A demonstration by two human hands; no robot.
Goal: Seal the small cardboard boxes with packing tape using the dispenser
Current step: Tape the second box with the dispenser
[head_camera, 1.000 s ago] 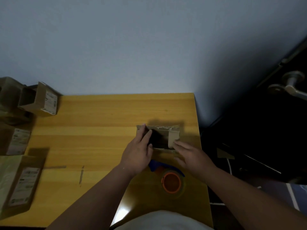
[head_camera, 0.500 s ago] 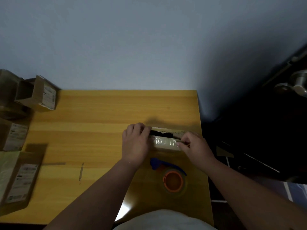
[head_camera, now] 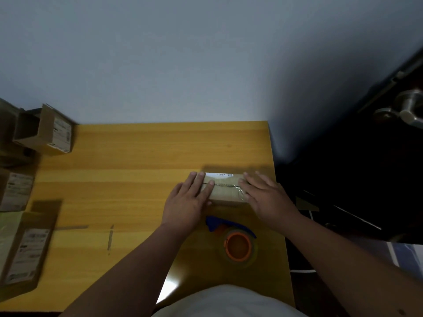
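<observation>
A small cardboard box (head_camera: pixel 225 188) lies on the yellow wooden table (head_camera: pixel 137 161) near its right edge, flaps folded down with a seam across the top and some clear tape at its right end. My left hand (head_camera: pixel 190 202) presses flat on the box's left end with straight fingers. My right hand (head_camera: pixel 265 197) lies flat on the right end. The tape dispenser (head_camera: pixel 235 241), blue with an orange core and a clear tape roll, rests on the table just in front of the box, touched by neither hand.
Several other cardboard boxes with white labels stand along the table's left side: an open one (head_camera: pixel 43 131) at the back corner and a long one (head_camera: pixel 25 248) near the front. Two strips lie on the table (head_camera: pixel 110 239). A dark door with a metal handle (head_camera: pixel 402 110) is at right.
The box was open with both hands at its flaps. The flaps have been folded down, and both hands now lie flat on its closed top.
</observation>
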